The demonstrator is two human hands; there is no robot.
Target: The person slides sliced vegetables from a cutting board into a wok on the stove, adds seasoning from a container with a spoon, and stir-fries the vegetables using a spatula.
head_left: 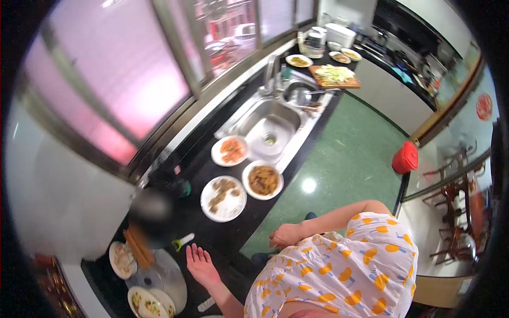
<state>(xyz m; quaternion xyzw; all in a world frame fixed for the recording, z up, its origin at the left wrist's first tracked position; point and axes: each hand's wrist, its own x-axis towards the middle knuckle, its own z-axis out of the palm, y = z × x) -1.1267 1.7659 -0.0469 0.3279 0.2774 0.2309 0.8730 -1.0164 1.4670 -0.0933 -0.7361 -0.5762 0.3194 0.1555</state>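
Dark surface (225, 239); black object (151, 214) at left blurred, unidentifiable. Left hand (202, 267) flat, empty, near green-white tool (185, 240); right hand (286, 235) apart, curled, can't tell if holding.

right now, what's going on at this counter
The person's left hand is open, palm showing, close to a green-and-white tool on the dark counter. The right hand is loosely curled in front of the dress; whether it holds anything is unclear. Three white plates of food stand near the sink.
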